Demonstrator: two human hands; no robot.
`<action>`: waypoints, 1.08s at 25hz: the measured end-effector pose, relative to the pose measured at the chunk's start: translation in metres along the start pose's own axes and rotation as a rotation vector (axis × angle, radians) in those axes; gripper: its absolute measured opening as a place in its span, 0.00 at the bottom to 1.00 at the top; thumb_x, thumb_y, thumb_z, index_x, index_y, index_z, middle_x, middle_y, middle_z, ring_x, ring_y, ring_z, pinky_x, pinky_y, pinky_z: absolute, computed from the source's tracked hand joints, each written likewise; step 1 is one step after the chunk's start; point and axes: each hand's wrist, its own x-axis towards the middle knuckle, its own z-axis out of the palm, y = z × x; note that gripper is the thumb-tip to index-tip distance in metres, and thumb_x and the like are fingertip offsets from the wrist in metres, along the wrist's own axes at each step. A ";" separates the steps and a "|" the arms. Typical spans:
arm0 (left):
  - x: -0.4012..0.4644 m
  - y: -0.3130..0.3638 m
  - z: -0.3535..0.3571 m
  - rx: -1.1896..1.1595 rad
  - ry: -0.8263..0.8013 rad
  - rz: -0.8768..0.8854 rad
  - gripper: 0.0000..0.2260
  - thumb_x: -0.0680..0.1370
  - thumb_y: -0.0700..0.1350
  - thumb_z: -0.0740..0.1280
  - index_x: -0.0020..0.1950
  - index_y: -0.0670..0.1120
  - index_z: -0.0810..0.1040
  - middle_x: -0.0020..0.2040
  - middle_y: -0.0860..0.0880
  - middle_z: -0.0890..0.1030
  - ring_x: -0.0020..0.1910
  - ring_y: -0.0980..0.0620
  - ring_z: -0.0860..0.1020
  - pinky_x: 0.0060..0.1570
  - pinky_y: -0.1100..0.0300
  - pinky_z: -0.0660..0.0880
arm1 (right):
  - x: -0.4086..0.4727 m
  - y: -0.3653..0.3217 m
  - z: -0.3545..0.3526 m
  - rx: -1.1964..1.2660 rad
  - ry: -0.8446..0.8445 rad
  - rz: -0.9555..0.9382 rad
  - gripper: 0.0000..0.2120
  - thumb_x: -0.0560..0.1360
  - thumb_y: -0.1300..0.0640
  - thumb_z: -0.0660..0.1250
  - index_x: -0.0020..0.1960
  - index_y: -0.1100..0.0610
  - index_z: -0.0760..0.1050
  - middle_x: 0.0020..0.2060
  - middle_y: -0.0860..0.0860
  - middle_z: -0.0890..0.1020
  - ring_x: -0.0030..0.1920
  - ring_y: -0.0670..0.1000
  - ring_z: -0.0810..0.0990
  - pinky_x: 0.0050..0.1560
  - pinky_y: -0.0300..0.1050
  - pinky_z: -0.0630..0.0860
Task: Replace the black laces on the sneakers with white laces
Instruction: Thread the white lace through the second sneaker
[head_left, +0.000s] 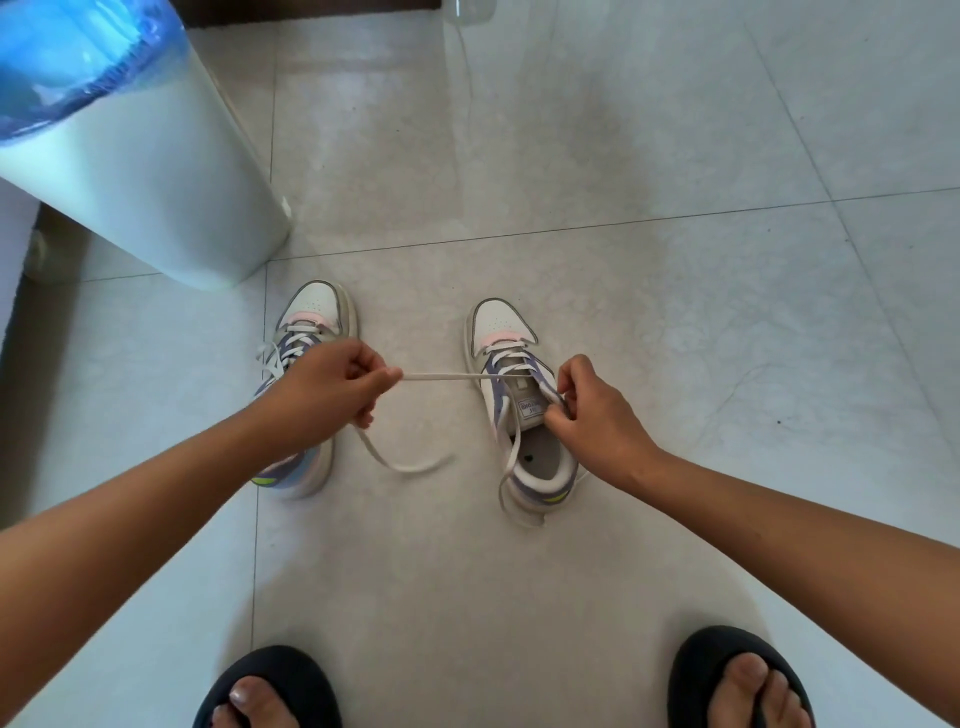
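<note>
A: Grip state?
B: My left hand (332, 382) pinches the white lace (441, 376), drawn taut sideways to take up slack. My right hand (587, 402) pinches lace at the right sneaker (519, 395)'s top eyelets, steadying it.
A: Location?
B: Mid-floor (623, 156), beside the left sneaker (311, 322). No black laces visible.

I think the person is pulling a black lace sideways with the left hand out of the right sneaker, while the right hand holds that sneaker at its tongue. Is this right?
Not quite: the lace is white, not black, as the head view shows. The rest stands: the left hand pulls it sideways from the right sneaker, while the right hand holds that sneaker at its tongue.
</note>
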 end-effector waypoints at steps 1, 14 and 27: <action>0.000 -0.003 -0.002 0.203 0.043 0.088 0.08 0.77 0.45 0.67 0.41 0.44 0.73 0.30 0.49 0.77 0.28 0.53 0.76 0.35 0.58 0.72 | 0.000 0.000 -0.001 -0.014 -0.003 -0.007 0.09 0.73 0.61 0.63 0.45 0.55 0.63 0.29 0.47 0.68 0.29 0.48 0.65 0.32 0.45 0.64; 0.033 0.025 0.078 0.474 -0.158 0.135 0.13 0.79 0.52 0.61 0.40 0.45 0.72 0.36 0.49 0.74 0.39 0.49 0.72 0.37 0.59 0.65 | -0.008 -0.003 -0.011 -0.225 0.028 -0.116 0.04 0.78 0.54 0.62 0.51 0.52 0.69 0.32 0.42 0.65 0.30 0.43 0.67 0.29 0.37 0.61; 0.052 0.040 0.072 -0.015 -0.339 -0.083 0.14 0.79 0.48 0.62 0.35 0.45 0.75 0.34 0.48 0.77 0.34 0.55 0.73 0.37 0.67 0.69 | 0.026 -0.020 -0.008 -0.395 -0.212 -0.101 0.12 0.75 0.60 0.62 0.57 0.56 0.64 0.54 0.57 0.74 0.43 0.58 0.75 0.41 0.51 0.71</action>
